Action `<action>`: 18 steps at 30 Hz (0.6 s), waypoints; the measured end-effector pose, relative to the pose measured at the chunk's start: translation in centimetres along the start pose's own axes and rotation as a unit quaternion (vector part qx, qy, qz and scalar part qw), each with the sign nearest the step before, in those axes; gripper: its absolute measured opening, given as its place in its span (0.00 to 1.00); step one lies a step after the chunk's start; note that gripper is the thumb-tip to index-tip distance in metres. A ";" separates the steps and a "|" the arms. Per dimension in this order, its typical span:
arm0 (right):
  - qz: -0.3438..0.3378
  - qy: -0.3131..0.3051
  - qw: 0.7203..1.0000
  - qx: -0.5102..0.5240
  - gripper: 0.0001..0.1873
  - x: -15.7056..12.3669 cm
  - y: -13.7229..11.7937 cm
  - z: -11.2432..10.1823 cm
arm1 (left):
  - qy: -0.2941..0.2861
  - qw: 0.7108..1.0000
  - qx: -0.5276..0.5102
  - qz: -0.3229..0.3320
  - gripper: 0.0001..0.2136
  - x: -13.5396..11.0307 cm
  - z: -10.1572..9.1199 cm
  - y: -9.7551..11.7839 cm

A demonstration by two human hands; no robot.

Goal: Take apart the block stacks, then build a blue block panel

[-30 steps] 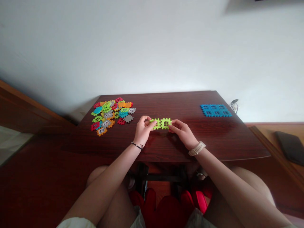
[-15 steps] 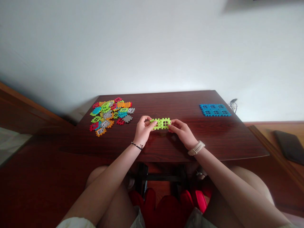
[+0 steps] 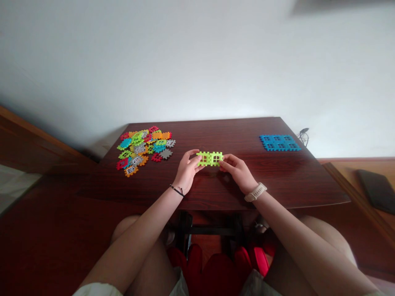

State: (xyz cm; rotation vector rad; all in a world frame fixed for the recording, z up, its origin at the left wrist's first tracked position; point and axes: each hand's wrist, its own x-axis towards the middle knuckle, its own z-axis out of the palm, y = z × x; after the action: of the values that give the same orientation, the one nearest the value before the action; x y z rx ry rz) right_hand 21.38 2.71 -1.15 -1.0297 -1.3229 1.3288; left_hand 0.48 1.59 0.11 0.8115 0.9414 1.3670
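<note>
Two lime-green interlocking window tiles, a left tile [image 3: 203, 159] and a right tile [image 3: 216, 158], meet edge to edge above the front middle of the table. My left hand [image 3: 187, 166] pinches the outer side of the left tile, thumb in front and fingers behind. On the other side, my right hand [image 3: 235, 167] grips the outer edge of the right tile between thumb and fingers. Whether the teeth along the seam are fully locked, I cannot tell.
A pile of mixed coloured tiles [image 3: 140, 149] lies on the left of the dark wooden table [image 3: 212, 131]. A blue panel of joined window tiles [image 3: 279, 143] lies flat at the right. Behind the table's right edge is a black cable [image 3: 303, 133]. The wall stands behind.
The green tiles have shifted slightly right and turned a little between my hands. My left hand's fingers have changed position slightly; both hands keep their hold.
</note>
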 end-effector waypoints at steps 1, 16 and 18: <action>0.000 0.002 1.000 0.001 0.23 0.0 0.0 0.0 | -0.016 1.000 -0.022 -0.012 0.23 -0.1 0.1 0.0; -0.014 -0.027 0.999 -0.042 0.23 -0.2 -0.4 0.2 | -0.075 0.994 -0.024 -0.069 0.17 -1.2 1.1 -1.1; -0.012 -0.029 0.999 -0.039 0.23 -0.2 -0.4 0.1 | -0.069 0.994 -0.026 -0.079 0.17 -1.1 1.0 -1.1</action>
State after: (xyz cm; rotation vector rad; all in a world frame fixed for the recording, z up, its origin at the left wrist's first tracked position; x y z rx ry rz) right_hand 21.29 2.50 -0.80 -1.0321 -1.4363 1.3062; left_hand 1.91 0.50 -0.39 0.7659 0.8402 1.1793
